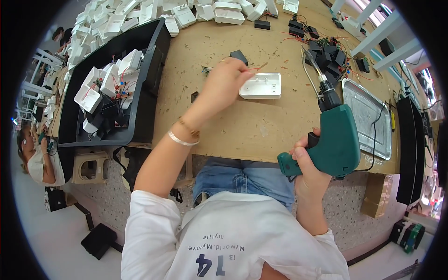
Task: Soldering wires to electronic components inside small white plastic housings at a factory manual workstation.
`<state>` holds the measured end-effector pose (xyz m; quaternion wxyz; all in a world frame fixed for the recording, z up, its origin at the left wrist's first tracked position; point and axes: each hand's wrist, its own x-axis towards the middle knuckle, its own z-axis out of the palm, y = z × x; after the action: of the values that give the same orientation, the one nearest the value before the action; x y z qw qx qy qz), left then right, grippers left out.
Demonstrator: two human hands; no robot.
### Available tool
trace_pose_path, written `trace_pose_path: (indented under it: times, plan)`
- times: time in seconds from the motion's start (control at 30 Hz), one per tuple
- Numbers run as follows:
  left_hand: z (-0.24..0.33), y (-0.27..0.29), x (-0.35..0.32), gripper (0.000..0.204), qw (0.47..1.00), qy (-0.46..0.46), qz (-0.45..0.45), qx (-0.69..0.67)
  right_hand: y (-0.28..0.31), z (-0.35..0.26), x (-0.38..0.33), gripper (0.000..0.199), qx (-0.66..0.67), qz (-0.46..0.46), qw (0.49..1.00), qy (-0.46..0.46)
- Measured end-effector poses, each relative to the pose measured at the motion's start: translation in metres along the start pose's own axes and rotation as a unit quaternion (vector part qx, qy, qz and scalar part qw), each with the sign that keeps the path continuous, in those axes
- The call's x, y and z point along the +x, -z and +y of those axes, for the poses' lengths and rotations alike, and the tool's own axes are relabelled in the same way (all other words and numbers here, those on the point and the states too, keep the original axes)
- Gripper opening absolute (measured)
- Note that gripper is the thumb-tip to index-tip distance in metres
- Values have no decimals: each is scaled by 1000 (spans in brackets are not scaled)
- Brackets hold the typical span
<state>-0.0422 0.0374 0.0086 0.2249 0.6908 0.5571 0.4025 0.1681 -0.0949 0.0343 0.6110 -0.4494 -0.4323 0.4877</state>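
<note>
My left hand (226, 84) reaches over the left end of an open white plastic housing (268, 94). Its fingers are bent together, and what they hold, if anything, is hidden. A thin red wire (255, 69) shows beside the fingertips, and a small black box (239, 57) sits just behind the hand. My right hand (310, 163) is wrapped round the grip of a green pistol-shaped soldering gun (332, 140). Its metal tip and thin side tube point away from me, to the right of the housing.
A black crate (144, 93) at left holds white housings and wired parts. White housings (228, 14) are heaped at the back. Black boxes with wires (329, 56) lie back right, near a metal tray (368, 116). Another person (42, 158) sits far left.
</note>
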Motion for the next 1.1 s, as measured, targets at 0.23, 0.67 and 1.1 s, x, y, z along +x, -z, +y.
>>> trace_pose_path:
  times: [0.23, 0.67, 1.1]
  plan:
    - [32, -37, -42, 11, 966, -186, 33, 178, 29, 6, -14, 45, -63, 62, 996, 14]
    - [41, -87, -54, 10, 975, -164, 89, 120, 81, 19, -27, 52, -32, 29, 998, -40]
    - [53, -88, -52, 9, 949, -157, 77, 262, 96, 23, -16, 40, -194, -2, 979, -64]
